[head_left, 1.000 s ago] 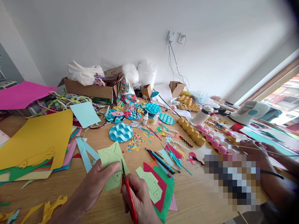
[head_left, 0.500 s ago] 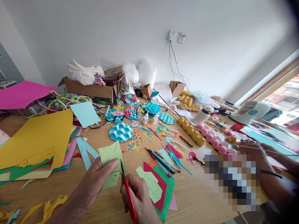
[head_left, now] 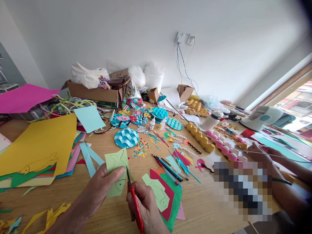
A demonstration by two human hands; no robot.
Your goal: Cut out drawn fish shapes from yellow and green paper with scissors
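Note:
Between thumb and fingers, my left hand point(head_left: 108, 178) grips a light green sheet of paper point(head_left: 117, 157) with a fish drawn on it. My right hand point(head_left: 145, 204) is closed round red-handled scissors point(head_left: 135, 204). Their dark blades sit at the right edge of that sheet, beside the fish outline. Right of my hands, another green paper point(head_left: 158, 193) with a fish drawing lies on red paper point(head_left: 170, 195) and green paper point(head_left: 175, 208). Pens and pencils point(head_left: 168, 169) lie just beyond it.
Blue wavy paper discs point(head_left: 126, 137), confetti point(head_left: 141, 148) and glue bottles point(head_left: 151, 124) stand ahead. Yellow card point(head_left: 48, 136) covers the left side; yellow scraps point(head_left: 52, 216) lie near me. Another person's hands point(head_left: 260, 151) work at right by painted egg-carton strips point(head_left: 221, 143).
The green sheet and both my hands have shifted very slightly right; the scissors stay at its edge. The other person's hands at right have moved a little.

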